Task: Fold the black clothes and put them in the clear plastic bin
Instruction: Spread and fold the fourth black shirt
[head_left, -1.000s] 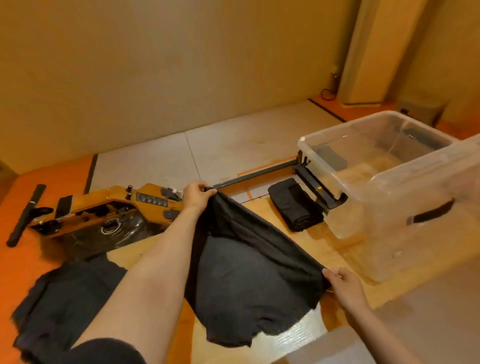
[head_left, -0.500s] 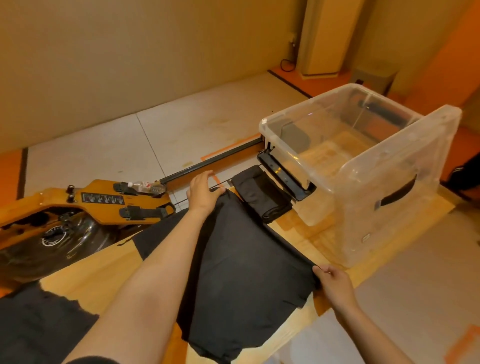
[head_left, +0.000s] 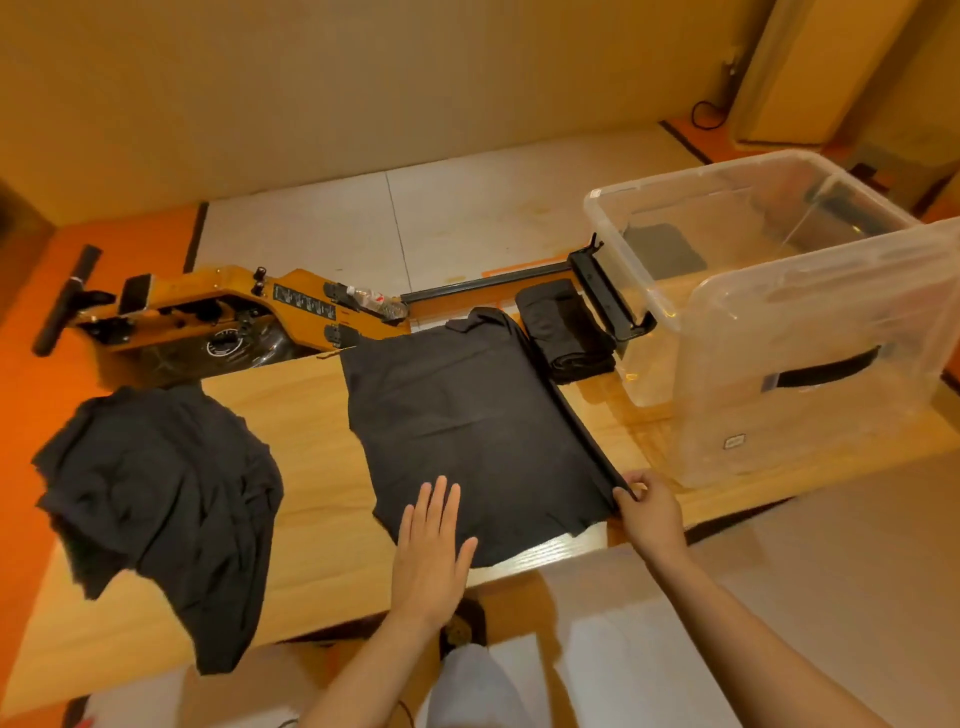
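One long wooden tabletop (head_left: 291, 415) runs across the view, pale grain, near edge toward the person.

Clear plastic bin (head_left: 810, 374) stands upright on the right end of the table, lid off, black strap handle on its near wall. A dark flat shape (head_left: 660, 252) shows through the far-left wall; cannot tell whether it lies inside the bin or behind it.

Orange rowing machine (head_left: 218, 317) sits on the floor beyond the table's far edge, its black rail reaching toward the bin.

Spread black garment (head_left: 467, 426) lies flat at the table's middle, right side turned over in a straight narrow fold running from far to near. Not in the bin.

Crumpled black pile (head_left: 156, 499) sits at the left end, well apart from the spread piece, one part drooping over the near edge.

Folded black garment (head_left: 566, 332) rests on the table just beside the bin's left wall, at the far right corner of the spread piece.

Left hand (head_left: 431, 556): palm down, fingers straight and together, pressing on the spread garment's near hem. Grasping nothing.

Right hand (head_left: 649, 512): thumb and fingers pinch the near end of the folded right edge, by the table's near edge.

Small plastic bottle (head_left: 376, 301) lies on the rowing machine's frame.
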